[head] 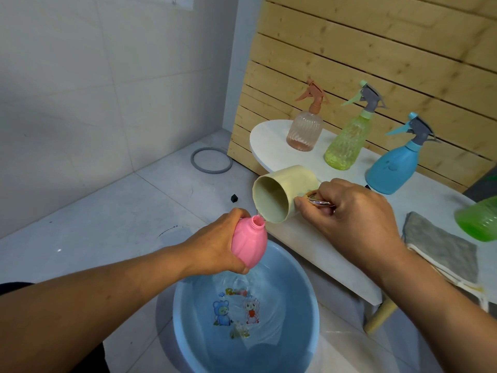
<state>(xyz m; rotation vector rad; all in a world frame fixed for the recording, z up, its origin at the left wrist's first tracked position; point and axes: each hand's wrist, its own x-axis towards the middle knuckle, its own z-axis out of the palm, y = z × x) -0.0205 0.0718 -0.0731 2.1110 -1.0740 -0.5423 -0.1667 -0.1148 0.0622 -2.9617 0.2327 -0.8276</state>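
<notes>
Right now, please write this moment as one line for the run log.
left hand: grips pink bottle | right hand: tips cream cup at bottle mouth | below: blue basin with water

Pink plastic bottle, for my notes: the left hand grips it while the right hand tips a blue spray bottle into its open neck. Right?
The tipped thing is wrong: in the head view the right hand tips a pale yellow cup into the open neck of the pink plastic bottle.
</notes>
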